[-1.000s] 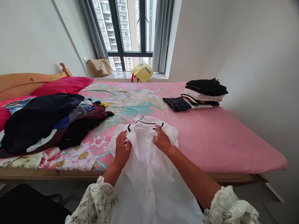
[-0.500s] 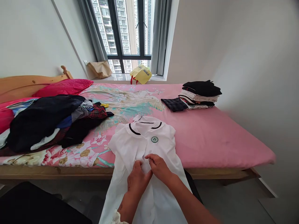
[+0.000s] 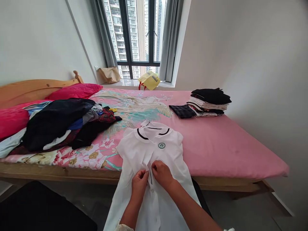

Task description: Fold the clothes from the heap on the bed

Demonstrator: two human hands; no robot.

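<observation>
A white shirt (image 3: 154,150) with a black-trimmed collar and a round green badge lies over the near edge of the bed (image 3: 216,144), its lower part hanging toward me. My left hand (image 3: 139,183) pinches the left edge of the shirt's front opening. My right hand (image 3: 162,173) pinches the right edge, close beside it, fingers closed on the cloth. Both hands meet at the middle of the placket, below the badge.
A heap of dark and mixed clothes (image 3: 60,123) covers the bed's left side, by red pillows (image 3: 74,90). A stack of folded clothes (image 3: 208,102) sits at the far right. A yellow bag (image 3: 149,80) and a brown paper bag (image 3: 109,74) rest on the windowsill.
My hands left the collar area and came down to the middle of the shirt front, where they now pinch the opening. The view shifted slightly.
</observation>
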